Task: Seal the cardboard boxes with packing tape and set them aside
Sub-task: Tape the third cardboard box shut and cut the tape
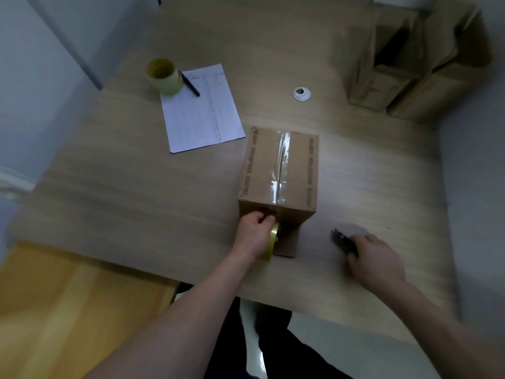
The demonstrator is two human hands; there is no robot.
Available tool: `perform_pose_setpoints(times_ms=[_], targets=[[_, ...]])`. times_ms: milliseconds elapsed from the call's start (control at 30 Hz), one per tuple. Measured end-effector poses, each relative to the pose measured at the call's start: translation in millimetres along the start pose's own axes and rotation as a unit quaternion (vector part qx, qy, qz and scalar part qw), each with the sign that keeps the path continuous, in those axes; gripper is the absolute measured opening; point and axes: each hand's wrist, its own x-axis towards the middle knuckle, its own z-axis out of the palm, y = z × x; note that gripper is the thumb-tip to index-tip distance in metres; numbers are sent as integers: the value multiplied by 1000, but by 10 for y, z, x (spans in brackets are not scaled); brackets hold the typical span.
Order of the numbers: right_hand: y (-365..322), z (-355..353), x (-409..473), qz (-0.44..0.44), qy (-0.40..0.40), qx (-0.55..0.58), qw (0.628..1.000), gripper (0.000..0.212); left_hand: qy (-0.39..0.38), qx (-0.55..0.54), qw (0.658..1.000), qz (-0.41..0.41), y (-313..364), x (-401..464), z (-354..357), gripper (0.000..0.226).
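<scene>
Pale wood-grain table (136,173) fills the room's middle, with grey walls close on both sides. At its near edge the left hand (255,235) curls its grip round a yellow tape roll (273,240), held on edge against the near face of the cardboard box (280,170), thumb and fingers pressing where the strip comes down over the top edge. A clear strip of tape (281,165) already runs along the seam of the closed top flaps. To the right, well apart from the box, the right hand (377,259) lies over a dark tool (343,240), probably a cutter; blur hides whether the fingers have closed on it, so I cannot tell that grip.

Further out, a second roll of tape (164,76) stands on a printed sheet (202,113) with a black pen (190,83) beside it. Open boxes (404,67) wait at the far right corner, near a white cable grommet (301,93).

Judging by its build, the box is stiff and likely light, easy to lift with flat palms on opposite sides once the strip is cut. The tape itself is thin and clingy, so it wants tension from the roll while the blade meets it.
</scene>
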Motion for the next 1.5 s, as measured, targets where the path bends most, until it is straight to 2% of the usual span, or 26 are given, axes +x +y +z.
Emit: perform_pose_setpoints(times_ms=[100, 200, 300, 400, 533, 833, 1000, 1067, 1133, 1233, 1300, 1367, 1400, 1433, 1467, 1500], targets=[[-42, -89, -82, -56, 97, 133, 985, 25, -7, -15, 1000, -3, -28, 2, -19, 13], [-190, -304, -208, -197, 168, 191, 947, 26, -6, -18, 1000, 2, -16, -13, -23, 16], [-429, -507, -238, -272, 191, 138, 933, 31, 14, -7, 1000, 22, -26, -3, -5, 37], [-651, -572, -177, -277, 199, 78, 937, 24, 36, 20, 999, 31, -144, 92, 28, 55], [-801, -572, -84, -282, 198, 58, 937, 21, 51, 74, 995, 43, 16, -33, 20, 32], [-1006, -520, -71, -247, 193, 20, 949, 15, 81, 135, 987, 39, 84, -26, 50, 35], [-681, -308, -13, -248, 201, 91, 943, 27, 57, 131, 989, 31, 30, -52, -15, 30], [-367, -132, 14, -199, 170, 70, 963, 27, 35, 120, 992, 22, 37, -88, -41, 21], [-62, 10, 32, -113, 134, 47, 983, 29, 7, 118, 993, 23, 58, -146, -58, 7], [83, 104, 73, -43, 85, 37, 995, 30, -32, 133, 990, 37, 110, -278, -49, 10], [-38, 43, 78, -29, 97, 84, 991, 33, -54, 120, 990, 49, 162, -358, -19, 13], [-264, -160, 3, -56, 116, 241, 962, 45, -75, 108, 989, 69, 242, -423, 15, 15], [-396, -296, -73, -78, 95, 368, 922, 51, -84, 97, 988, 82, 283, -447, 30, 16], [-535, -422, -169, -99, 49, 488, 866, 55, -93, 77, 988, 94, 322, -463, 43, 17], [-657, -523, -263, -116, -2, 571, 813, 58, -102, 52, 988, 101, 358, -476, 59, 19], [-756, -583, -334, -124, -38, 618, 775, 59, -114, 26, 988, 105, 399, -496, 71, 20]])
